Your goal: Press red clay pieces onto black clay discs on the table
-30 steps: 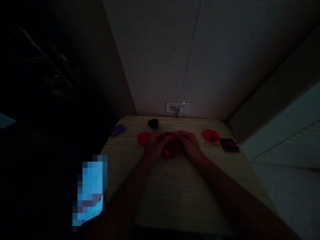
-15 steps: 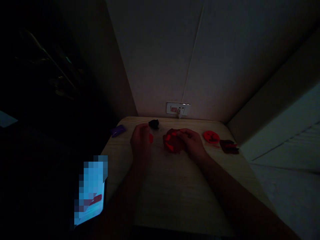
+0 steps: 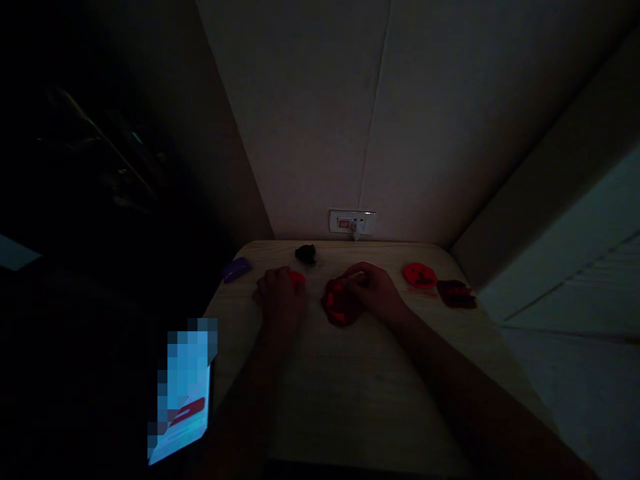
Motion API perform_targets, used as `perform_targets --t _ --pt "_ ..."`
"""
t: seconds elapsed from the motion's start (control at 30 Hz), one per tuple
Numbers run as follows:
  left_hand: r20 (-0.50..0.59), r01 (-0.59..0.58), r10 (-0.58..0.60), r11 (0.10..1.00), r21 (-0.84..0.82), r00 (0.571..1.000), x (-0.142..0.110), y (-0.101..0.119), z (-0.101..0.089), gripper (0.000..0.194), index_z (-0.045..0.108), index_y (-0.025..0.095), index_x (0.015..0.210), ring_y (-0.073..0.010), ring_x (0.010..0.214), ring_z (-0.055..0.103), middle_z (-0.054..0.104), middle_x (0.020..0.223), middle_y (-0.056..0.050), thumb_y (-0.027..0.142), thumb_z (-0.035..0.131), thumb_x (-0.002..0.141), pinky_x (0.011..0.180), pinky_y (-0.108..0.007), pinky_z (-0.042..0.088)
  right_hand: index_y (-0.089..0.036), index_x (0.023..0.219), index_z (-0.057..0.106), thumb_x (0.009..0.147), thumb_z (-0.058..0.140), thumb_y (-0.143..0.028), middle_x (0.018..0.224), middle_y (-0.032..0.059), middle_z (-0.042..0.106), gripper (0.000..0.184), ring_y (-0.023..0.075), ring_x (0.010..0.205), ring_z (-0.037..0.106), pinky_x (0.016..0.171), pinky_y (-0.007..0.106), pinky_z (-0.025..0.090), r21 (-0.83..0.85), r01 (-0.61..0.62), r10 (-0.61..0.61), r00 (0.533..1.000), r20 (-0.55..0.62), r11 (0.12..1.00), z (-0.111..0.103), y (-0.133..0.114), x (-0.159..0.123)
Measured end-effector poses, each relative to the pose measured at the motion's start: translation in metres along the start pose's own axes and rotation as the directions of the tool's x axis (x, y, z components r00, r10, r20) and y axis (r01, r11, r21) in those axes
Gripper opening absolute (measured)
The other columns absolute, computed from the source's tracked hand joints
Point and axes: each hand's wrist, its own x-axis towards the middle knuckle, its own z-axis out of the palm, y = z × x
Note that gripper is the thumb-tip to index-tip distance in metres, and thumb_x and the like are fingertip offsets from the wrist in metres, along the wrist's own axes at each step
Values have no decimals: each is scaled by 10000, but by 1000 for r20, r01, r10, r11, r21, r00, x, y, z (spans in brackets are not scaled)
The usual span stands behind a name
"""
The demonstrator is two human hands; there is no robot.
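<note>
In the dim head view, my left hand is low over the wood-grained table, its fingers curled at a small bright red rounded piece. The piece shows between the thumb side and the fingers; the rest of it is hidden. My right hand is closed in a pinch at the upper right edge of a dark red, uneven lump with brighter red patches. This lump is at the middle of the table. Its material cannot be made out in the low light.
A small black item lies at the back, and a purple packet at the left corner. On the right are a red disc and a dark red flat piece. A lit phone is at lower left. A wall socket holds a plug.
My left hand has come down onto the table and its fingers have curled at the small red piece. My right hand keeps its pinch, and the dark red lump has shifted slightly toward me.
</note>
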Motion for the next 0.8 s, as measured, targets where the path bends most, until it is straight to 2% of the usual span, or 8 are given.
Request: perform_targets --t 0.13,0.23,0.3,0.37,0.43,0.47,0.63,0.8 --pt "-37 -39 32 978 -203 999 7 -7 4 441 632 133 1286 -342 1220 576 584 1294 -199 243 573 863 1063 -494 445 -198 916 715 810 743 -363 777 51 760 198 201 695 703 606 290 519 -253 145 -153 988 -11 957 -4 0 0" --pt "-52 -80 62 866 -494 997 11 -7 9 353 684 133 1155 -274 1113 628 642 1201 -155 229 623 821 1032 -411 474 -197 940 752 806 748 -333 896 78 763 190 203 751 684 684 321 521 -397 246 -293 954 -60 884 -5 -2 -1" --pt "30 -29 73 691 -722 997 11 -3 12 305 691 152 1066 -255 1017 660 702 1084 -109 305 678 803 968 -400 505 -194 952 761 832 732 -361 926 89 748 208 202 743 661 692 333 512 -439 282 -367 922 -121 853 -6 -5 -2" --pt "143 82 104 450 -889 984 9 4 14 353 676 161 1024 -225 921 683 732 1004 -79 392 745 765 882 -364 530 -198 951 769 887 680 -405 916 88 743 234 197 709 641 672 335 502 -423 295 -393 904 -166 857 -6 -9 -5" --pt "195 152 139 272 -950 971 6 10 16 395 666 166 994 -198 875 691 741 987 -71 420 800 723 831 -327 533 -209 952 778 922 642 -425 904 80 757 257 197 699 647 660 331 501 -355 305 -381 910 -167 884 -3 -13 -9" --pt "193 155 153 227 -961 969 4 12 16 394 663 168 972 -190 867 692 743 982 -67 413 820 706 820 -315 532 -214 970 782 924 640 -432 902 76 768 264 200 703 659 654 327 507 -303 304 -361 920 -153 903 -1 -14 -11" --pt "148 93 245 221 -971 958 -1 17 11 348 665 176 935 -189 850 701 755 929 -50 382 836 713 778 -291 538 -214 1094 784 857 728 -481 896 63 805 361 218 736 725 653 316 561 -37 212 -214 975 -66 977 11 -17 -17" --pt "140 60 281 274 -960 949 -4 20 6 336 676 178 940 -183 829 693 750 915 -41 369 835 716 764 -287 537 -219 998 811 785 799 -451 903 66 817 315 235 764 752 705 338 593 81 159 -155 986 -54 984 13 -17 -15"
